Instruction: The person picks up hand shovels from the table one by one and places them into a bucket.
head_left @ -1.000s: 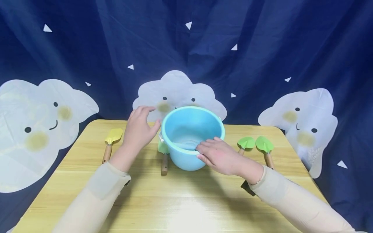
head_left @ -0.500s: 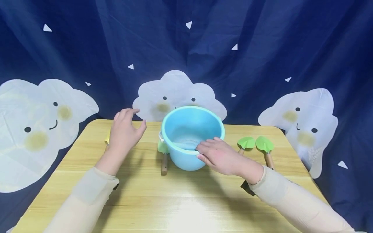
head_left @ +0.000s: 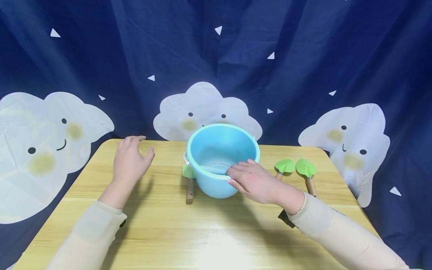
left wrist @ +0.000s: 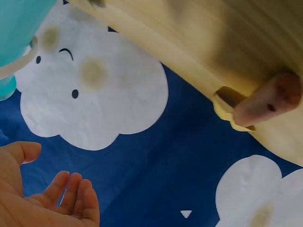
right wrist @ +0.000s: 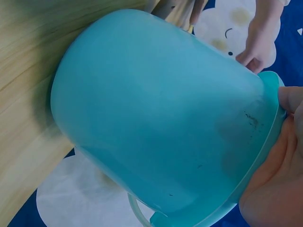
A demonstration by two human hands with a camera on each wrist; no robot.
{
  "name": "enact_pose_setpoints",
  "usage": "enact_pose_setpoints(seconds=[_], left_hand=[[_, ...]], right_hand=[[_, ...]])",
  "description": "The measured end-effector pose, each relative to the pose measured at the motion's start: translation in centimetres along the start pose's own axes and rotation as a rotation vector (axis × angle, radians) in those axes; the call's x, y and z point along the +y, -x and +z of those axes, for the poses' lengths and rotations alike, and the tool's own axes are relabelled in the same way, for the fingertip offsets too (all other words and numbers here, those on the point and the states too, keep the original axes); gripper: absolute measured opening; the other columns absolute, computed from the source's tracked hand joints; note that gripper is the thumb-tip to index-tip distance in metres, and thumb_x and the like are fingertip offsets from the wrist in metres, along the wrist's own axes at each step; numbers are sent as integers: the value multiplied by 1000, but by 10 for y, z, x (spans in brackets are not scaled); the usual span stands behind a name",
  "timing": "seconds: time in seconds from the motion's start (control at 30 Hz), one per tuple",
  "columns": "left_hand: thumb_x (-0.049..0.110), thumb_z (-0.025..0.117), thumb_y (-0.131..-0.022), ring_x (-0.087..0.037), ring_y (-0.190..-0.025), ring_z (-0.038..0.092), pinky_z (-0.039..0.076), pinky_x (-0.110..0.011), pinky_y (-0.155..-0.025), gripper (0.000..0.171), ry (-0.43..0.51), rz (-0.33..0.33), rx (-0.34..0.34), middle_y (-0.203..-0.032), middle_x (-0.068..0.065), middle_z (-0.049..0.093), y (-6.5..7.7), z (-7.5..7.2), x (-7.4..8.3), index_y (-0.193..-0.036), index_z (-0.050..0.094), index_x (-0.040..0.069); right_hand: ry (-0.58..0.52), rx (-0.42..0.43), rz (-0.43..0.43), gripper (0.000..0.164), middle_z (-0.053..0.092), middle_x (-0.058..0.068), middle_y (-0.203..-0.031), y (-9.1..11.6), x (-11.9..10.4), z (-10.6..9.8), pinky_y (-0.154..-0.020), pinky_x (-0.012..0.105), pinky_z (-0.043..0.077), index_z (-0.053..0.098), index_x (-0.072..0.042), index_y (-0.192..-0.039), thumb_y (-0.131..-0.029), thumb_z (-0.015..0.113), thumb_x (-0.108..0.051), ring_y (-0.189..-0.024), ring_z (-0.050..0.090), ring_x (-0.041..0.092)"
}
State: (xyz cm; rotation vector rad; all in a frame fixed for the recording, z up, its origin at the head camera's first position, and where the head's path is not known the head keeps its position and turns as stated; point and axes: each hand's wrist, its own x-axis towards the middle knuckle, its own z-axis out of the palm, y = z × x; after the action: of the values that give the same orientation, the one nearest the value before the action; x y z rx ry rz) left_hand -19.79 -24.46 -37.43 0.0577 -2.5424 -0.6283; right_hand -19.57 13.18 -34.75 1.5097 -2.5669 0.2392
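Observation:
A light blue bucket [head_left: 216,187] stands mid-table. My right hand [head_left: 254,182] grips its near rim, thumb outside and fingers over the edge; the right wrist view shows the bucket's wall [right wrist: 156,104] close up. My left hand [head_left: 129,161] is in the air to the left, thumb and fingers apart, holding nothing. Beneath it lies a small yellow shovel, hidden in the head view; its wooden handle [left wrist: 270,101] shows in the left wrist view. Against the bucket's left side is a green shovel with a wooden handle [head_left: 190,191], its blade partly covered.
Two green pointed trowels, one [head_left: 285,166] beside the other [head_left: 306,167], lie on the right of the wooden table [head_left: 162,232]. The white bucket handle [head_left: 186,159] hangs at the rim's left. Behind the table hangs a dark blue curtain [head_left: 135,45] with cloud prints.
My left hand has moved left and toward me, away from the bucket, and now covers the yellow shovel. My right hand and the bucket have stayed in place.

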Motion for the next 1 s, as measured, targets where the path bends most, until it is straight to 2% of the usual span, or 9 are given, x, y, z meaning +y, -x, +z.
enact_pose_setpoints(seconds=[0.2,0.43,0.87,1.0], left_hand=[[22,63,-92,-50,-122,45,34,-58,-103,46,-24,-39,-23,-128,-30,57,4,-1,-17,-127,59,-7],[23,61,-91,-54,-115,47,37,-61,-97,48,-70,-87,-42,-127,-34,56,7,-1,-38,-126,59,-10],[25,60,-91,-57,-108,48,43,-66,-87,52,-126,-182,-148,-122,-38,54,13,0,-74,-127,55,-13],[25,59,-90,-58,-101,52,46,-65,-77,52,-149,-207,-194,-115,-38,55,15,2,-79,-124,55,-14]], right_hand=[[4,-2,-1,20,42,-10,-80,0,0,0,-72,29,29,51,-20,-92,-106,47,-33,-77,41,13],[7,11,-8,20,41,-10,-79,0,0,0,-72,29,29,51,-20,-92,-106,48,-33,-77,41,13],[12,-2,2,20,40,-11,-78,0,0,1,-71,29,29,50,-20,-91,-106,47,-33,-76,40,12],[13,-3,1,20,40,-11,-77,0,0,1,-71,29,28,49,-21,-91,-106,47,-33,-76,40,12]])
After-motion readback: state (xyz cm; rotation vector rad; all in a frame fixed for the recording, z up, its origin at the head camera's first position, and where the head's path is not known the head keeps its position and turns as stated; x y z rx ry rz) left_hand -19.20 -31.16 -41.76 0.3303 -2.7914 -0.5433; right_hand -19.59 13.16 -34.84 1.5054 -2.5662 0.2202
